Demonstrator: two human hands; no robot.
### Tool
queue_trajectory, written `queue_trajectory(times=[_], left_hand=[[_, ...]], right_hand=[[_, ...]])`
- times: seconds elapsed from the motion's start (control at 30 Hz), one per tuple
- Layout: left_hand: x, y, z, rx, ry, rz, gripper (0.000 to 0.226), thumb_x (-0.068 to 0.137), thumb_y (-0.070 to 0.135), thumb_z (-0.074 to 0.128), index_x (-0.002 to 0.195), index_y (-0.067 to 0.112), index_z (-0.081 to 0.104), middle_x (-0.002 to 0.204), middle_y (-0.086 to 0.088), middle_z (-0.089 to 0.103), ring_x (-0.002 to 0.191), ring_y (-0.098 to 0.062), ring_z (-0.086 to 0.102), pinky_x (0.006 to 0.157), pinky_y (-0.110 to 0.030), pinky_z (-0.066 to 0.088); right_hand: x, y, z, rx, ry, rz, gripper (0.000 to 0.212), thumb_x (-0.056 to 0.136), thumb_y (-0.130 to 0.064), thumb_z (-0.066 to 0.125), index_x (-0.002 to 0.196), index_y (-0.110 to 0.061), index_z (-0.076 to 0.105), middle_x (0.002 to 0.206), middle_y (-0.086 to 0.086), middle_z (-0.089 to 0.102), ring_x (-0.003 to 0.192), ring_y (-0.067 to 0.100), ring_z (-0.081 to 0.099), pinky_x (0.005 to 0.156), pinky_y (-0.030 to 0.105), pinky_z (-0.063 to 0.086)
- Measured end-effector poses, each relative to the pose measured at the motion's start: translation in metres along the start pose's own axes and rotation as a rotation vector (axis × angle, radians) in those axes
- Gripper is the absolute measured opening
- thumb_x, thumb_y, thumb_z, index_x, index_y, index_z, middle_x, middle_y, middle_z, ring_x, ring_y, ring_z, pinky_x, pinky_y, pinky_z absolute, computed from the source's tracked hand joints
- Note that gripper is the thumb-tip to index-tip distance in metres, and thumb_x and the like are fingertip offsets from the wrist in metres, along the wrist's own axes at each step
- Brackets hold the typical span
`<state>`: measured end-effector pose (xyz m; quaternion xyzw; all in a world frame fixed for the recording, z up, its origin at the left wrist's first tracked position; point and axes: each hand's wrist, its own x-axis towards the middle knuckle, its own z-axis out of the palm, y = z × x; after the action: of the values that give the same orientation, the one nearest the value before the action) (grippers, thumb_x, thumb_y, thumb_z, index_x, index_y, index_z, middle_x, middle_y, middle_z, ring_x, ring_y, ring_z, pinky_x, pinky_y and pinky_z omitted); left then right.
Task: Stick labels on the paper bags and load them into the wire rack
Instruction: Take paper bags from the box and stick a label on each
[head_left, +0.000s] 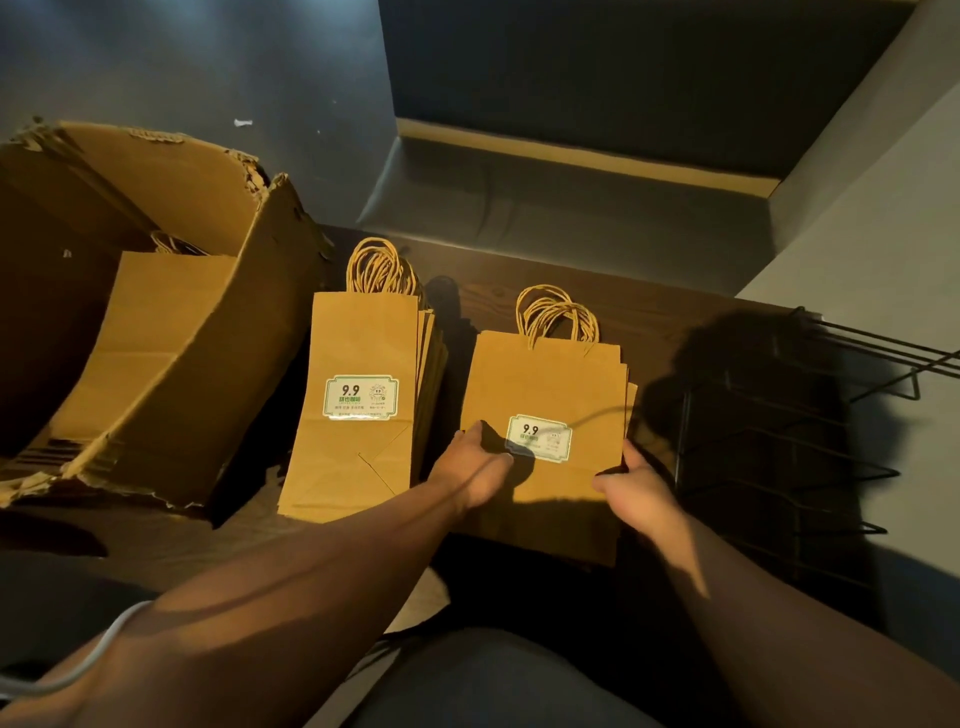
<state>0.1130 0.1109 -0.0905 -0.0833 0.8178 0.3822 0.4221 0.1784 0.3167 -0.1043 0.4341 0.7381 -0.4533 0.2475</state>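
Bags (550, 395), light and floppy, were pinched at both side edges by left hand (475, 460) and right hand (636, 486); best lifted there.

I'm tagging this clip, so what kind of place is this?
Probably a shop's or cafe's packing spot: stacks of paper bags with printed labels, a torn carton holding more, and a wire rack beside them.

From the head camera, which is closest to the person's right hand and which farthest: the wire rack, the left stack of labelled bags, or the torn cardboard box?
Starting from the right hand, which grips the right stack's edge:
1. Wire rack, just to the hand's right.
2. Left stack of labelled bags, across the held stack, to the left.
3. Torn cardboard box, at the far left.
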Motion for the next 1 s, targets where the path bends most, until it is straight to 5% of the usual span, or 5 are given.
queue_trajectory(times=[0.23, 0.43, 0.7, 0.8, 1.0], left_hand=[[0.016, -0.004, 0.002, 0.091, 0.042, -0.023, 0.084, 0.069, 0.051, 0.054, 0.148, 0.033, 0.034, 0.149, -0.003, 0.043, 0.126, -0.026, 0.053, 0.105, -0.043, 0.047], [0.003, 0.004, 0.001, 0.087, 0.034, -0.035, 0.085, 0.088, 0.038, 0.061, 0.159, 0.03, 0.014, 0.165, -0.006, 0.014, 0.145, -0.028, 0.033, 0.115, -0.033, 0.032], [-0.006, -0.008, 0.026, 0.024, 0.204, -0.219, 0.086, 0.085, 0.035, 0.061, 0.158, 0.032, 0.014, 0.147, -0.008, 0.041, 0.127, -0.036, 0.048, 0.104, -0.044, 0.046], [-0.008, -0.011, 0.032, -0.029, 0.244, -0.232, 0.083, 0.086, 0.032, 0.06, 0.157, 0.034, 0.017, 0.151, -0.006, 0.036, 0.129, -0.036, 0.046, 0.104, -0.045, 0.046], [-0.003, -0.018, 0.031, -0.082, 0.289, -0.24, 0.078, 0.088, 0.031, 0.059, 0.157, 0.027, 0.023, 0.149, -0.013, 0.038, 0.134, -0.039, 0.04, 0.111, -0.048, 0.039]], right_hand=[[0.002, 0.0, -0.003, -0.169, 0.007, -0.018, 0.055, 0.09, -0.024, 0.067, 0.141, -0.023, 0.046, 0.118, 0.004, 0.06, 0.086, 0.018, 0.059, 0.06, 0.027, 0.052], [0.006, 0.003, 0.003, -0.222, 0.035, -0.008, 0.04, 0.088, -0.02, 0.069, 0.126, -0.017, 0.056, 0.118, 0.005, 0.065, 0.106, 0.026, 0.06, 0.08, 0.026, 0.042], [0.012, 0.012, 0.02, -0.022, -0.004, 0.196, 0.073, 0.088, -0.012, 0.069, 0.151, -0.011, 0.031, 0.14, 0.014, 0.053, 0.121, 0.031, 0.055, 0.091, 0.034, 0.048], [0.011, 0.015, 0.029, 0.024, -0.043, 0.225, 0.072, 0.089, -0.01, 0.069, 0.152, -0.019, 0.033, 0.138, 0.012, 0.055, 0.112, 0.031, 0.06, 0.059, 0.034, 0.053], [0.013, 0.018, 0.017, -0.094, 0.02, 0.209, 0.073, 0.091, -0.017, 0.064, 0.152, -0.026, 0.025, 0.137, 0.014, 0.051, 0.116, 0.033, 0.056, 0.084, 0.039, 0.051]])
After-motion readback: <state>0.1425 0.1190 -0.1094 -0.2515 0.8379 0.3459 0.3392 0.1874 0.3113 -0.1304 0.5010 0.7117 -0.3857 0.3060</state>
